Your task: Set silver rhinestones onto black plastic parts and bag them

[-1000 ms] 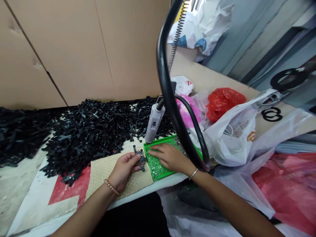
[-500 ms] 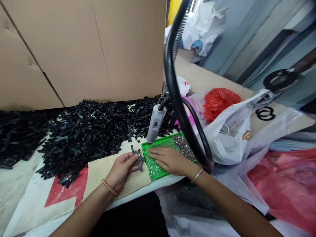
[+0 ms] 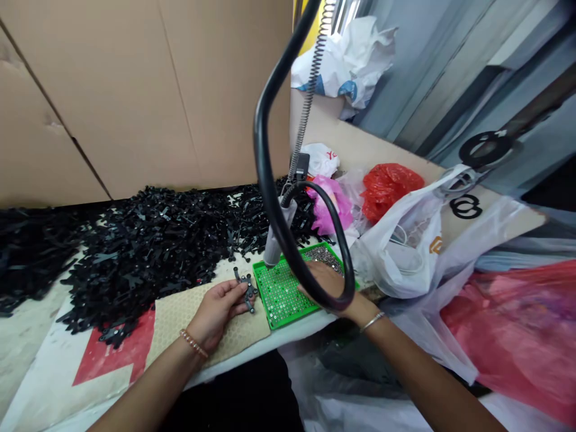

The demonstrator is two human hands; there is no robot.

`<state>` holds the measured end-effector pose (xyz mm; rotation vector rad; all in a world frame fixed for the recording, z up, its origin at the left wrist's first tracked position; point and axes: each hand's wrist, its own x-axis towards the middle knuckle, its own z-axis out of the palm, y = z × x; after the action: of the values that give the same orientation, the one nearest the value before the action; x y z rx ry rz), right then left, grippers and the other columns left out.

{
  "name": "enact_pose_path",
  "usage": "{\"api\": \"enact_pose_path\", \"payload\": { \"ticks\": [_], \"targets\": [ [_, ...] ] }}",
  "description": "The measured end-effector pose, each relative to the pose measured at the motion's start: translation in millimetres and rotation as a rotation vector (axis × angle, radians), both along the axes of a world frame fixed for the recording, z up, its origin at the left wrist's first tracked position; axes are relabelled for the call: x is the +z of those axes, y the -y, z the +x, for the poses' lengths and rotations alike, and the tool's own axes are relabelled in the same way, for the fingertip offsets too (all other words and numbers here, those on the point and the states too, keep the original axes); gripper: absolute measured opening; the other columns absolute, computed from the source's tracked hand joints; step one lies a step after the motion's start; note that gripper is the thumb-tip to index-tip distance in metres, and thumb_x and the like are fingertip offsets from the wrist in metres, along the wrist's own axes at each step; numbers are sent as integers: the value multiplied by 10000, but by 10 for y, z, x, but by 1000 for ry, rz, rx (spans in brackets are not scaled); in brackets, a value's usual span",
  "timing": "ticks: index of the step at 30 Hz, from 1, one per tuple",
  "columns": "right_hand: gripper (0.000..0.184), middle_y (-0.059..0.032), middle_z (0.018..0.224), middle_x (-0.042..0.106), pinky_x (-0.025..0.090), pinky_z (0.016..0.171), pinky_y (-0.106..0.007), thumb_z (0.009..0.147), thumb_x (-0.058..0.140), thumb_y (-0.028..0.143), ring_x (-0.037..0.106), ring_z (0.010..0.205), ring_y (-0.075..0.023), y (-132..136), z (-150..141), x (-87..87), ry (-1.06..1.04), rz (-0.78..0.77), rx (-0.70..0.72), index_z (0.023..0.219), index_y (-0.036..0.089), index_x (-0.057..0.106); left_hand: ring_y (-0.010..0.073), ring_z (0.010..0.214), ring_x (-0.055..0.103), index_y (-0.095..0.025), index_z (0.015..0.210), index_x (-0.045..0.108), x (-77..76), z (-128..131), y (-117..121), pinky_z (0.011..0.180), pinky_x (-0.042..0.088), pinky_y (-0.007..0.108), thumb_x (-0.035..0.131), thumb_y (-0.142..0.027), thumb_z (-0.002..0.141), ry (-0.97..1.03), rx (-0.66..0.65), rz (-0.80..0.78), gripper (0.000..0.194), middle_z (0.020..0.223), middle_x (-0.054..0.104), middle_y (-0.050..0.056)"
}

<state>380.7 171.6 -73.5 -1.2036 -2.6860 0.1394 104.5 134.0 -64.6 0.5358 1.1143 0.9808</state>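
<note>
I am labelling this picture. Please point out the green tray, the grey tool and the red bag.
green tray (image 3: 279, 294), head view, on its studded floor.
grey tool (image 3: 273, 249), head view, on its lower body.
red bag (image 3: 389, 187), head view, on its crumpled middle.

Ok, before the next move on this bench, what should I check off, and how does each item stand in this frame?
1. Left hand grips the black part: ok.
2. Part over the beige mat: ok.
3. Right hand on the green tray: ok.
4. Right fingers holding a screw: cannot tell, black cable hides them.
5. Grey driver standing at the tray's far edge, unheld: ok.
</note>
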Motion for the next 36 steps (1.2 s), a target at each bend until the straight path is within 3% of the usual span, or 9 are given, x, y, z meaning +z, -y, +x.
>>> {"api": "enact_pose_path", "payload": {
  "ticks": [3, 7, 13, 17, 24, 28, 31, 33, 36],
  "targets": [
    [427, -96, 1365, 479, 336, 1081, -483, 965, 437, 407, 410, 1279, -249, -59, -15, -51, 70, -14, -38, 1321, 182, 506, 124, 659, 648, -96, 749, 630, -12, 6, -2, 625, 571, 197, 604, -66, 834, -10, 25, -19, 94, 746, 672, 70],
    [412, -114, 1348, 493, 326, 1077, -539, 967, 434, 374, 395, 1287, -283, -91, 258, -2, 81, 37, -156, 1297, 148, 529, 126, 656, 646, -96, 764, 636, -34, 5, -2, 618, 569, 197, 619, -95, 830, -5, 26, -11, 68, 753, 677, 79],
    [413, -102, 1380, 458, 365, 1069, -482, 1004, 341, 378, 416, 1270, -241, 170, 349, 182, -26, -51, -55, 1321, 166, 500, 127, 693, 642, -84, 782, 649, 14, -8, 16, 658, 566, 195, 639, -95, 809, 5, -15, 23, 31, 786, 679, 88],
    [337, -98, 1279, 551, 411, 1015, -485, 985, 422, 359, 499, 1180, -253, 319, 330, 173, -22, -72, -61, 1247, 211, 574, 141, 701, 648, -88, 802, 661, -15, -8, 4, 674, 576, 222, 654, -111, 800, 17, -11, 27, 24, 800, 682, 87],
    [309, -132, 1167, 552, 480, 914, -451, 914, 521, 265, 555, 1044, -265, 215, 472, 134, -138, -16, -297, 1202, 168, 582, 132, 676, 642, -95, 797, 667, -80, -13, -7, 617, 559, 192, 681, -131, 791, 1, 4, 30, 39, 784, 683, 85],
    [246, -114, 1018, 587, 511, 845, -400, 855, 582, 195, 592, 938, -256, 126, 385, 142, -77, -71, -356, 1091, 150, 636, 129, 679, 644, -85, 781, 658, -37, -7, 0, 634, 561, 195, 613, -98, 834, 10, 0, 15, 71, 772, 680, 88],
    [235, -110, 991, 600, 521, 818, -408, 848, 568, 177, 598, 905, -263, 151, 293, 189, -80, -6, -397, 1068, 150, 646, 136, 686, 650, -86, 772, 653, -2, 6, 3, 646, 566, 207, 590, -75, 840, 4, 23, -8, 93, 763, 679, 85],
    [265, -110, 1067, 594, 507, 857, -417, 860, 520, 145, 585, 964, -262, 218, 211, 242, -85, 35, -334, 1094, 172, 641, 134, 680, 647, -86, 781, 654, 2, 9, 2, 643, 566, 208, 587, -76, 841, 6, 23, -9, 91, 762, 678, 82],
    [295, -74, 1192, 574, 446, 962, -417, 921, 476, 184, 528, 1102, -237, 342, 47, 315, -71, -55, -60, 1179, 237, 609, 128, 669, 637, -83, 794, 656, -22, 0, -1, 648, 566, 212, 591, -86, 842, 21, 2, 19, 81, 754, 672, 76]
  ]
}}
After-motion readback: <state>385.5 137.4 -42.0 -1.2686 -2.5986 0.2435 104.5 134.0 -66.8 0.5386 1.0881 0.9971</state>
